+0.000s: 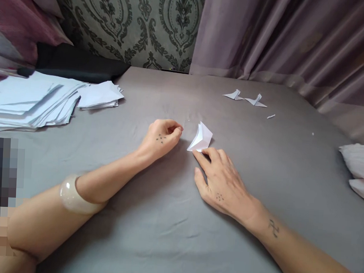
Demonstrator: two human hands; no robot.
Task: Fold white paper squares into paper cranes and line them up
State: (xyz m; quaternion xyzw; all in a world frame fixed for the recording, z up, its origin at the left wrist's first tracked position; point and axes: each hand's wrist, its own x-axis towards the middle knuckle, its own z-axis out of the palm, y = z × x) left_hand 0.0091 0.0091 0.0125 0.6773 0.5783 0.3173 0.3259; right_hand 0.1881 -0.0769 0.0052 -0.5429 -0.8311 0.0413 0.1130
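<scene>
A small folded white paper piece (201,138) lies on the grey sheet, one pointed flap standing up. My right hand (224,180) rests palm down just in front of it, fingertips touching its near edge. The thumb is spread away from the fingers, and nothing is gripped. To the left of the paper and apart from it, my left hand (162,139) is closed, thumb and index fingertip pinched together. Whether something small sits in that pinch is hidden.
Two folded paper birds (233,95) stand at the back right, near a small paper scrap (271,116). Paper stacks (29,99) lie at the left beside a black cloth (79,61). Curtains (258,35) hang behind. White fabric (357,164) lies at the right edge.
</scene>
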